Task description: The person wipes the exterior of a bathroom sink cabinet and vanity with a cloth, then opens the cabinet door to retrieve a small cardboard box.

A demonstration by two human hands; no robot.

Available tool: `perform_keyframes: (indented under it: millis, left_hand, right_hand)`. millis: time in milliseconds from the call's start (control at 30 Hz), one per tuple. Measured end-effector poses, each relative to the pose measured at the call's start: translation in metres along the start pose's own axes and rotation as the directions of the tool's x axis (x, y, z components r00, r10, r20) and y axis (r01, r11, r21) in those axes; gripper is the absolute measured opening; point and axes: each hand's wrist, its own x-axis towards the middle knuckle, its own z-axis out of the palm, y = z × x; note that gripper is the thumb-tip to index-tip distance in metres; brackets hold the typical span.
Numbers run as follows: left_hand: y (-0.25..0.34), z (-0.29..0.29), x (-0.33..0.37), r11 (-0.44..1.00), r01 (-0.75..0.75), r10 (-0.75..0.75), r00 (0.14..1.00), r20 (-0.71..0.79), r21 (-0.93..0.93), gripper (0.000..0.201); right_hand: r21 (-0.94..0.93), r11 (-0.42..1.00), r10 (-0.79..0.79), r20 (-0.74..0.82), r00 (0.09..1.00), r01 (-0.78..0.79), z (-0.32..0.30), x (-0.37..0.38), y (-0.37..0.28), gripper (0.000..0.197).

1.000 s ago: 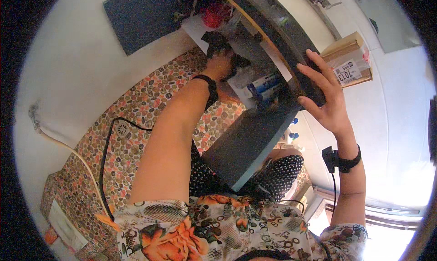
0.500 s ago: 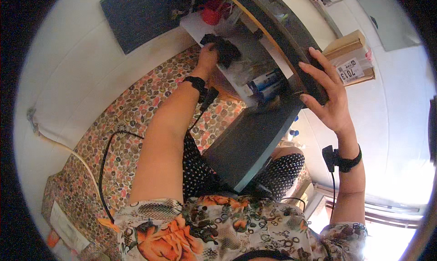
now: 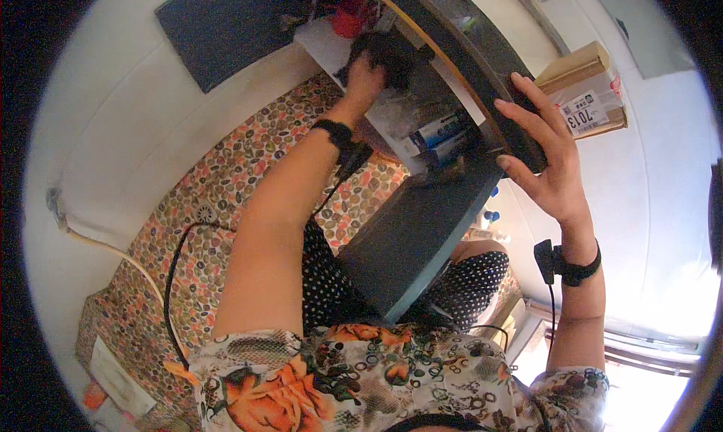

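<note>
Two bare hands show in the head view: our left hand [image 3: 364,84] is closed on a crumpled black cloth [image 3: 399,56] inside the cabinet [image 3: 482,56], its fingertips hidden in the dark folds, so we cannot tell how tightly they grip. Our right hand [image 3: 553,161] is spread, fingers apart and thumb out, touching the dark rim [image 3: 517,140] of the cabinet. The cloth is over the pale shelf [image 3: 320,44], between a red item [image 3: 348,23] and some blue-and-white packages [image 3: 440,131] whose print is too blurred for us to read. Just beyond our right fingers, a cardboard box [image 3: 576,67] bears a white label [image 3: 584,113] with black print and a code pattern. Below, we see a dark slanting panel [image 3: 422,221] reaching toward our dotted trousers [image 3: 324,289], and a second dark panel [image 3: 226,29] at upper left. Pebble-patterned flooring [image 3: 263,153] with a round drain [image 3: 203,211] spreads beneath our left arm [image 3: 279,214], where a black cable [image 3: 169,296] and a pale hose [image 3: 113,244] curve near the white wall [image 3: 98,123].
</note>
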Motion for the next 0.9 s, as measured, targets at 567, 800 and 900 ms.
perform_keyframes:
  millis: [567, 800, 900]
  left_hand:
    - [-0.073, 0.022, 0.025, 0.740, -0.332, -0.060, 0.833, 0.550, 0.584, 0.026]
    - [-0.108, 0.041, 0.009, 0.892, -0.048, -0.081, 0.961, 0.263, 0.450, 0.025]
    - [-0.131, 0.056, 0.003, 0.867, 0.170, -0.265, 0.953, 0.145, 0.469, 0.027]
  right_hand:
    - [-0.015, 1.000, 0.011, 0.007, 1.000, -0.011, -0.002, -0.001, 0.005, 0.055]
    - [-0.025, 1.000, 0.007, -0.011, 1.000, -0.007, -0.002, -0.007, 0.009, 0.054]
    - [-0.044, 0.999, 0.026, -0.013, 1.000, -0.027, -0.004, -0.012, 0.012, 0.054]
